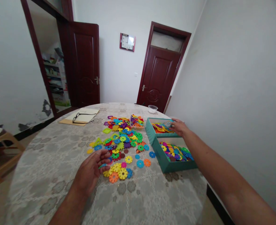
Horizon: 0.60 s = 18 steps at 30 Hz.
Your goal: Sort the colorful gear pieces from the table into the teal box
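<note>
My left hand (97, 165) is low over the table, its fingers apart and loosely curved beside a cluster of yellow flower-shaped plastic discs (116, 167). A bit of blue shows between those fingers; I cannot tell whether it is touched. Over the far compartment of a teal box (162, 162), my right hand (179, 127) has its fingers closed on light blue plastic snowflake pieces (168, 124). Beneath it lie yellow and red pieces (160, 128). The near compartment holds mixed round discs (175, 153). A large multicoloured pile of pieces (126, 136) spreads across the table's middle.
A small clear tray (137, 121) of colourful pieces stands behind the pile. Glasses (78, 118) lie on an open notebook (87, 113) at the far left. A clear plastic bowl (152, 108) sits near the back edge of the round table (51, 162). A wooden stool (8, 150) is at left.
</note>
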### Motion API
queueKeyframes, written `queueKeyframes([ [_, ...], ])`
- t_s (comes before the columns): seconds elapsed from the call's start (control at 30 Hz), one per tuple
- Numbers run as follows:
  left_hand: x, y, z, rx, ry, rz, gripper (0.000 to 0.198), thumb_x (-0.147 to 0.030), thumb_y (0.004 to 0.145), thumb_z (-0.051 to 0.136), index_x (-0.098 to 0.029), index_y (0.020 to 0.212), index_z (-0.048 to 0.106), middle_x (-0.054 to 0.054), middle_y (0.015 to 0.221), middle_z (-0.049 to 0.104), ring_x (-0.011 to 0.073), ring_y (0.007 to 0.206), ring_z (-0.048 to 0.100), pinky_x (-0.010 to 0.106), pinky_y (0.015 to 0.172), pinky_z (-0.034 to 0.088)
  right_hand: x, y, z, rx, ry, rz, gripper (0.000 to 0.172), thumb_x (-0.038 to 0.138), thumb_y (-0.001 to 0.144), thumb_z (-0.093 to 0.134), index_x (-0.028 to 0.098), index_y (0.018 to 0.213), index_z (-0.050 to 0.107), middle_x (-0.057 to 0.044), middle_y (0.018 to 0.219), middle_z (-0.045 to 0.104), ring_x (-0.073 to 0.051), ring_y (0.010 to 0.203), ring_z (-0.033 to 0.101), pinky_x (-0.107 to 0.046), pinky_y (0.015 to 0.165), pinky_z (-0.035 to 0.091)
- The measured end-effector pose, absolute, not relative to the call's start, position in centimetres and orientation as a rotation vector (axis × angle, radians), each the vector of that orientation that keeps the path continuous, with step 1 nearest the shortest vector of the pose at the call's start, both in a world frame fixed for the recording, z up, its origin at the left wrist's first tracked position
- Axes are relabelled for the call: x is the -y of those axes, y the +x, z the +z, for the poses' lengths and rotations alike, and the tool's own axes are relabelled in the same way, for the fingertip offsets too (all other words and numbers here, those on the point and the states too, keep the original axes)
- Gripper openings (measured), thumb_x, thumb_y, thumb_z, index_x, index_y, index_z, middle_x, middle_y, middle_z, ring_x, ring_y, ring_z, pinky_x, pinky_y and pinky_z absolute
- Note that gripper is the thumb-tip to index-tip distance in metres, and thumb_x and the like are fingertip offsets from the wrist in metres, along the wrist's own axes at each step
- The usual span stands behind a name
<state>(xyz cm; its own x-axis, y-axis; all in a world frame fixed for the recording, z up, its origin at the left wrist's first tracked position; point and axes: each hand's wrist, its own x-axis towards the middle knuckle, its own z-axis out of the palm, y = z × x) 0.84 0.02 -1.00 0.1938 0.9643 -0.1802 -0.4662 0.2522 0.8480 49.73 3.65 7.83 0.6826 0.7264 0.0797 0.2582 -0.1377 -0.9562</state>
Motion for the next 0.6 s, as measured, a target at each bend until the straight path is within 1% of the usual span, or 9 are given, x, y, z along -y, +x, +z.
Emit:
queueKeyframes([
  [0.13,-0.1,0.7,-1.2,-0.865,0.752,1.217,0.042,-0.043,0.078,0.082,-0.015,0.108,0.074,0.011,0.104,0.077,0.0219,0.088,0.073,0.03,0.067,0.063,-3.6,51.1,6.6,0.836,-1.828,0.355,0.072,0.013,0.074,0.059,0.013,0.145,0.057,-0.018,0.126,0.071,-0.02,0.098,0.073,-0.027,0.076,0.062],
  [0.23,-0.3,0.6,-1.5,-0.889,0.777,1.283,0.047,-0.047,0.074,0.085,-0.016,0.107,0.075,0.01,0.107,0.077,0.023,0.094,0.073,0.031,0.071,0.063,-3.4,52.0,6.0,0.89,-1.922,0.224,0.072,0.013,0.074,0.056,0.007,0.146,0.058,-0.023,0.134,0.069,-0.024,0.106,0.073,-0.03,0.084,0.06],
  [0.3,-0.4,0.6,-1.7,-0.911,0.787,1.305,0.047,-0.049,0.073,0.086,-0.017,0.105,0.075,0.01,0.109,0.077,0.0237,0.098,0.072,0.031,0.073,0.062,-3.3,52.3,5.9,0.957,-1.979,0.134,0.068,0.014,0.075,0.055,0.007,0.142,0.062,-0.022,0.135,0.069,-0.026,0.115,0.07,-0.034,0.095,0.057],
  [0.37,-0.3,0.6,-1.7,-0.947,0.825,1.33,0.046,-0.053,0.074,0.084,-0.018,0.104,0.075,0.009,0.111,0.076,0.0245,0.103,0.071,0.031,0.076,0.061,-3.1,52.2,5.8,1.049,-2.028,0.052,0.062,0.015,0.077,0.055,0.009,0.138,0.067,-0.02,0.137,0.069,-0.028,0.126,0.065,-0.038,0.109,0.05],
  [0.43,-0.2,0.6,-1.7,-1.005,0.893,1.364,0.045,-0.055,0.077,0.082,-0.019,0.104,0.075,0.008,0.112,0.076,0.0253,0.108,0.069,0.032,0.077,0.06,-3.0,51.8,5.9,1.166,-2.063,-0.001,0.056,0.018,0.08,0.057,0.01,0.134,0.07,-0.019,0.138,0.069,-0.03,0.132,0.061,-0.042,0.117,0.042],
  [0.5,-0.2,0.6,-1.8,-1.08,0.966,1.391,0.043,-0.056,0.081,0.078,-0.02,0.105,0.074,0.007,0.11,0.075,0.0257,0.109,0.068,0.033,0.079,0.058,-2.8,51.0,5.8,1.316,-2.073,-0.004,0.048,0.023,0.085,0.057,0.012,0.13,0.072,-0.019,0.137,0.07,-0.03,0.13,0.062,-0.042,0.117,0.041],
  [0.6,-0.2,0.6,-2.1,-1.194,1.063,1.428,0.041,-0.055,0.083,0.074,-0.021,0.105,0.074,0.006,0.107,0.075,0.0248,0.103,0.069,0.035,0.085,0.056,-2.6,49.8,5.8,1.577,-2.028,0.093,0.036,0.033,0.095,0.055,0.017,0.115,0.079,-0.015,0.127,0.075,-0.027,0.121,0.067,-0.037,0.111,0.046],
])
